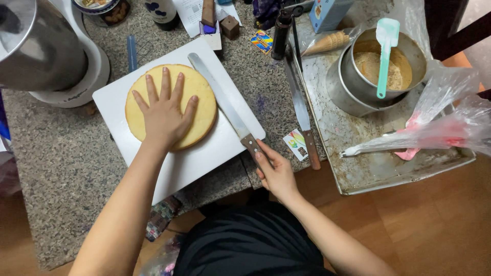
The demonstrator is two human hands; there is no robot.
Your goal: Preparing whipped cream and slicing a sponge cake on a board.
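A round yellow sponge cake [197,94] lies on a white square board [204,153] on the speckled counter. My left hand [163,115] rests flat on top of the cake, fingers spread. A long metal palette knife [222,99] lies across the board to the right of the cake, blade pointing away from me. My right hand [276,171] grips its wooden handle at the board's near right corner.
A stand mixer base and steel bowl [41,46] sit at the far left. To the right, a second wooden-handled knife [302,115] lies beside a metal baking tray [368,174] holding a steel bowl [388,66] with a teal spatula, a piping bag [424,135] and an ice-cream cone.
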